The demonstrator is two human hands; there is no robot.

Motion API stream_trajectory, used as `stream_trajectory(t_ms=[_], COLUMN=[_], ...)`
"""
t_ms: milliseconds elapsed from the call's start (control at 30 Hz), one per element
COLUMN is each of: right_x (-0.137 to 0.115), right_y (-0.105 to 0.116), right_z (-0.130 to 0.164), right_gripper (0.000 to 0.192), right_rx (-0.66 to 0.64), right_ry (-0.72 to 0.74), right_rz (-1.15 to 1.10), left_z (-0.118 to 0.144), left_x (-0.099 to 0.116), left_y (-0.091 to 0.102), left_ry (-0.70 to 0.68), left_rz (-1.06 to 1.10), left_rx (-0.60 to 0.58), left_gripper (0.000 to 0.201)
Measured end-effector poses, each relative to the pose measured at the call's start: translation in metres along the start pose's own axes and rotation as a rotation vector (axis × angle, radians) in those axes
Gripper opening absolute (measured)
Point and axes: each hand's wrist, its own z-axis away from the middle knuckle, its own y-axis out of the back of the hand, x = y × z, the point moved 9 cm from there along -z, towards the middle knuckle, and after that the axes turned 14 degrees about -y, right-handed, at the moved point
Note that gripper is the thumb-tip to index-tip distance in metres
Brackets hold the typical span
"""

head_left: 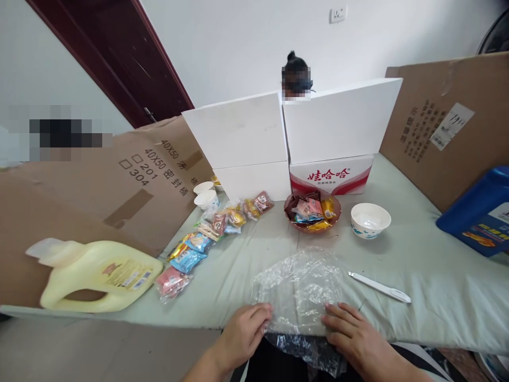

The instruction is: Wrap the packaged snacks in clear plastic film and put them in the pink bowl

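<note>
A clear plastic bag (296, 292) lies spread at the table's near edge, its lower part drooping over the side. My left hand (245, 330) has its fingers bent together on the bag's left edge, gripping it. On the right side of the bag my right hand (353, 335) rests with fingers stretched out and slightly apart, touching the film. To the right lies a white utility knife (379, 287). Beyond the bag stands a reddish see-through bowl (296, 222) of wrapped snacks, and beside it a white bowl (369, 220) with a blue pattern.
A row of packaged snacks (199, 241) runs along the left. A yellow detergent jug (115, 270) lies there on its side. White boxes (246, 138) stand at the back, cardboard panels (457, 127) at the sides. At right is a blue bottle (477, 212). Two people are partly visible behind.
</note>
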Motion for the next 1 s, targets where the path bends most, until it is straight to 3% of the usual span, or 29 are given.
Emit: stream_trajectory(t_ms=[200, 333, 500, 767, 1000], right_x=[0.033, 0.051, 0.057, 0.063, 0.075], right_y=[0.011, 0.008, 0.01, 0.018, -0.001], right_z=[0.004, 0.0, -0.007, -0.017, -0.016], right_gripper=[0.024, 0.024, 0.026, 0.025, 0.024], right_rx=[0.053, 0.078, 0.149, 0.217, 0.201], right_ry=[-0.325, -0.447, -0.423, -0.474, -0.579], right_rz=[-0.432, -0.603, -0.565, -0.572, -0.732], left_z=[-0.013, -0.018, -0.023, -0.031, -0.028], left_x=[0.003, -0.001, -0.002, -0.016, -0.027], left_y=[-0.002, 0.002, 0.01, 0.006, 0.013], left_ry=[0.038, 0.053, 0.049, 0.11, 0.179], left_rz=[0.094, 0.044, 0.058, 0.135, 0.26], left_rx=[-0.176, -0.254, -0.228, -0.256, -0.21], left_gripper=[0.021, 0.019, 0.018, 0.016, 0.02])
